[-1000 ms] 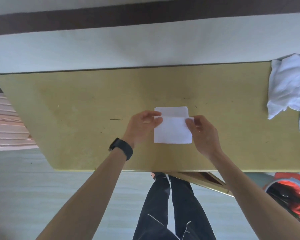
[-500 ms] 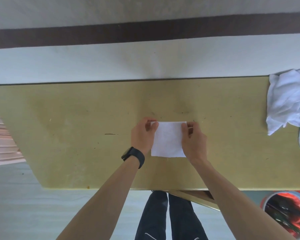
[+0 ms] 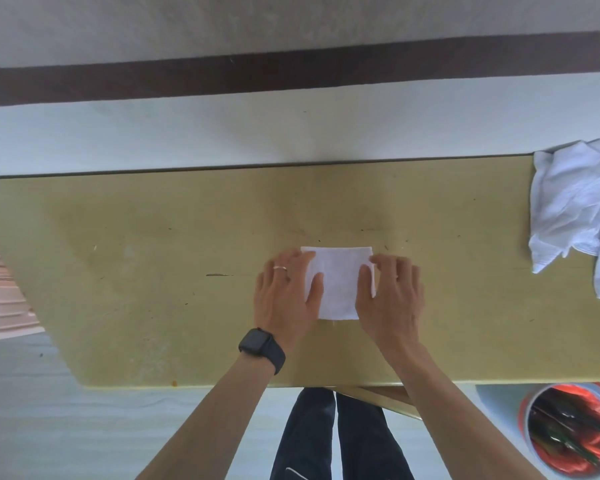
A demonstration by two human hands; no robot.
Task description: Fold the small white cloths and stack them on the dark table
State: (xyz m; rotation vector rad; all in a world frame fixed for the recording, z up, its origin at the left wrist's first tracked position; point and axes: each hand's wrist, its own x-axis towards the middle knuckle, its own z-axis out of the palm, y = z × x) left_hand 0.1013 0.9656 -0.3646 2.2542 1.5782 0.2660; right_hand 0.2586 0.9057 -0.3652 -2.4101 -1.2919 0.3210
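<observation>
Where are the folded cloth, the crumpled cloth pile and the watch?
folded cloth (image 3: 338,282), head view, uncovered middle of its top layer.
crumpled cloth pile (image 3: 568,206), head view, centre of the heap.
watch (image 3: 257,342), head view, its dark face.

Legible text: none.
- Crumpled white cloth pile (image 3: 568,209), right edge of view: faint reddish printed mark on lower right fold, too small and blurred to read.
- Black wrist watch (image 3: 257,342): face dark, no digits or brand discernible.
</observation>
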